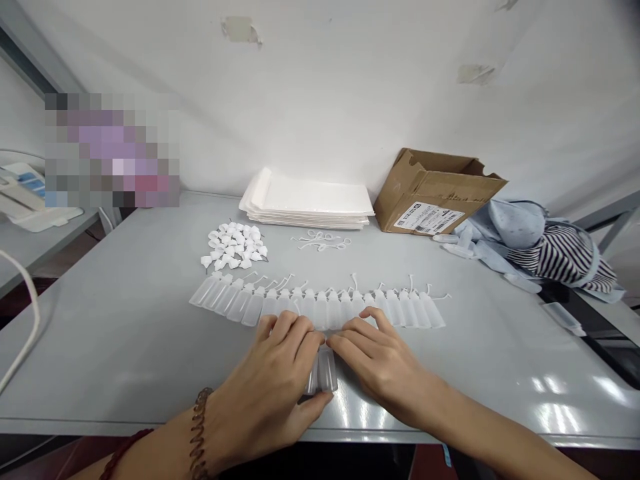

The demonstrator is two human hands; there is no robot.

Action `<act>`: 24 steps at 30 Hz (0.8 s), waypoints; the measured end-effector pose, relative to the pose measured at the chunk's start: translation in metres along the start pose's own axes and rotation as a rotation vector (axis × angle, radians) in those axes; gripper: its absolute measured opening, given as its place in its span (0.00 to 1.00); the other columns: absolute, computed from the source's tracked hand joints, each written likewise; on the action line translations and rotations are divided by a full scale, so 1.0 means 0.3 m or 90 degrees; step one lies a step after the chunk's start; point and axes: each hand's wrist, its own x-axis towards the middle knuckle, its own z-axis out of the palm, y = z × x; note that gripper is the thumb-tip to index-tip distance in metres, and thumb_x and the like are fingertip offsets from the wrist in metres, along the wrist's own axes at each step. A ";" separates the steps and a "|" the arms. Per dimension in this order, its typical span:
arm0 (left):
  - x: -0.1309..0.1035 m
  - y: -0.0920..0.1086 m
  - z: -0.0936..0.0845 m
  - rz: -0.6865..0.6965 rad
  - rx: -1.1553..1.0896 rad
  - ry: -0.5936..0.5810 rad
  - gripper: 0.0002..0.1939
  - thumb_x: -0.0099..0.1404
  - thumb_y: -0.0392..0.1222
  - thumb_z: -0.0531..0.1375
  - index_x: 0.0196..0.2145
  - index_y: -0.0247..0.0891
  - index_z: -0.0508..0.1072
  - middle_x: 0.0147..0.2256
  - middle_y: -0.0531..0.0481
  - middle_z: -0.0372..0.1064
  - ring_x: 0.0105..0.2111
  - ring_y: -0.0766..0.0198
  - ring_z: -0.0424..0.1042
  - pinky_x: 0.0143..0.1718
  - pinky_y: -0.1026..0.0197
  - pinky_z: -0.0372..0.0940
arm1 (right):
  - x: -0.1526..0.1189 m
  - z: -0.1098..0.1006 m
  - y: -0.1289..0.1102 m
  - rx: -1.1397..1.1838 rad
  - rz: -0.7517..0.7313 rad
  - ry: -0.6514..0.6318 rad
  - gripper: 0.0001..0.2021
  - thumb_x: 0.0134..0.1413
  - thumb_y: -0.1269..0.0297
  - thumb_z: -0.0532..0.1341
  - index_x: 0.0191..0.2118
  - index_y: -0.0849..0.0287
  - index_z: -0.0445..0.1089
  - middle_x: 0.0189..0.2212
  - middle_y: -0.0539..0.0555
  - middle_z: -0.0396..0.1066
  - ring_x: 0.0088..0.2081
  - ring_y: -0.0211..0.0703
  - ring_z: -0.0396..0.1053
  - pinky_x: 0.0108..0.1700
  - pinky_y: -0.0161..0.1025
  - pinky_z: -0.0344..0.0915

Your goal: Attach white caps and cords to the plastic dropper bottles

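My left hand point(287, 373) is closed around small clear plastic bottles point(327, 370); two bottle bodies show between its fingers and thumb. Just to the right, my right hand point(380, 357) has its fingers bent together at the bottles' top end, meeting the left fingertips. Whatever it pinches there is hidden. Beyond both hands runs a curved row of similar translucent bottles point(253, 307), side by side, many with thin white straps sticking up from their necks. Behind the row's left part is a pile of small white caps point(235, 243). Several loose white looped straps point(325, 241) lie right of it.
A stack of white padded envelopes point(310, 200) lies against the wall. Beside it stands an open cardboard box point(430, 193). Blue and striped cloth point(555, 247), a dark flat object point(610, 340) and more bottles point(563, 317) are at right. A white cable point(30, 320) hangs at left.
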 end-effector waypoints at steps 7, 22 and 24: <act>0.000 -0.001 0.005 -0.005 0.011 0.005 0.11 0.58 0.42 0.60 0.37 0.34 0.67 0.37 0.44 0.65 0.38 0.53 0.60 0.37 0.51 0.57 | 0.001 0.004 -0.001 -0.012 -0.001 -0.013 0.11 0.57 0.82 0.51 0.42 0.66 0.66 0.28 0.53 0.70 0.33 0.42 0.65 0.43 0.42 0.51; 0.006 -0.003 0.003 0.000 0.035 -0.007 0.12 0.56 0.43 0.61 0.36 0.35 0.67 0.36 0.44 0.65 0.38 0.52 0.60 0.38 0.49 0.57 | 0.001 0.003 -0.003 -0.070 -0.028 -0.015 0.12 0.58 0.81 0.50 0.43 0.68 0.67 0.27 0.54 0.69 0.34 0.44 0.64 0.41 0.44 0.55; 0.008 -0.003 0.002 -0.001 0.036 -0.009 0.11 0.57 0.43 0.61 0.36 0.35 0.67 0.36 0.44 0.65 0.39 0.52 0.60 0.38 0.49 0.57 | 0.003 0.001 -0.003 -0.081 -0.047 -0.013 0.11 0.58 0.80 0.50 0.42 0.69 0.68 0.27 0.55 0.69 0.35 0.45 0.64 0.39 0.43 0.56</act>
